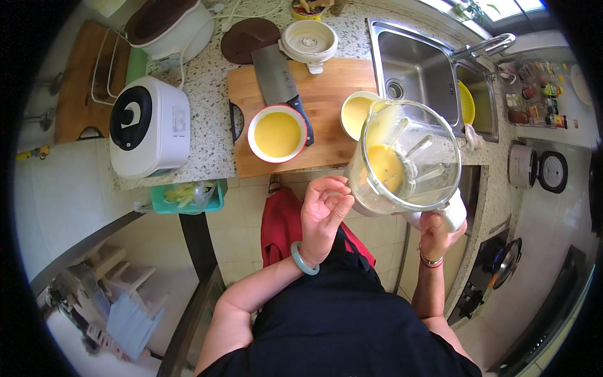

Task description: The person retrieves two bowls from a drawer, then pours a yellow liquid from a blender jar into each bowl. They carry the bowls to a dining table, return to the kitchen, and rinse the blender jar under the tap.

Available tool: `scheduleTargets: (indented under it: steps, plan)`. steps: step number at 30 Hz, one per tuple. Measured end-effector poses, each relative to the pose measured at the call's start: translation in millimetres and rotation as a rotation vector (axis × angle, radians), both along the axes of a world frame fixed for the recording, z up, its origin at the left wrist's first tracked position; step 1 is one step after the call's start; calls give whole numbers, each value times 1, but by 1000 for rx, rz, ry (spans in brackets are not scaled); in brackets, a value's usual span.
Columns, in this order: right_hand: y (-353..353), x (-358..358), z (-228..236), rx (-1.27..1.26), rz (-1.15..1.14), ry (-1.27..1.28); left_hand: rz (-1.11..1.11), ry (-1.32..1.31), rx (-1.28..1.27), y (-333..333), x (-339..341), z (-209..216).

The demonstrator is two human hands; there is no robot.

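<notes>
My right hand [438, 230] grips the handle of a clear blender jar [427, 182], which is held up in front of the counter. Some yellow liquid [385, 166] lies inside the jar. Beside the jar's left wall is my left hand [325, 217], palm up with loosely bent fingers; whether its fingertips touch the jar I cannot tell. A white bowl with a red rim [277, 133] holds yellow liquid on the wooden cutting board [326, 157]. A second bowl of yellow liquid [357, 114] is partly hidden behind the jar. A cleaver [274, 76] lies partly under the red-rimmed bowl.
A white rice cooker [166, 122] stands left on the counter. Behind the board are a white blender lid-like part [309, 43] and a dark brown round lid [248, 41]. The steel sink [418, 63] is back right. A green bin [213, 198] hangs below the counter edge.
</notes>
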State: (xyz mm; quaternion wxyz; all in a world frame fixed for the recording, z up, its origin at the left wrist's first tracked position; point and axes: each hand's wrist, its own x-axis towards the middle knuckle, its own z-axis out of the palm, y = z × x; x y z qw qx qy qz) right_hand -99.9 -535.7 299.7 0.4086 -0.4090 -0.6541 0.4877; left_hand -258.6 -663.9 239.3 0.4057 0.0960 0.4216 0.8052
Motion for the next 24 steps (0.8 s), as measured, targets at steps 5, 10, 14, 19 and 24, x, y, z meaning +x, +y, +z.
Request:
scheduleTargets:
  steps: [5, 10, 14, 19, 24]
  plan:
    - [27, 19, 15, -24, -12, -142, -80, -78, -69, 23, 27, -3]
    - [49, 17, 23, -43, 59, -405, -121, -158, -137, 50, 36, -15]
    - [61, 1, 18, 82, 111, -534, -185, -211, -168, 57, 31, -30]
    - [71, -19, 21, 125, 184, -730, -245, -326, -202, 59, 23, -40]
    - [78, -37, 31, 133, 237, -852, -316, -385, -226, 62, 10, -44]
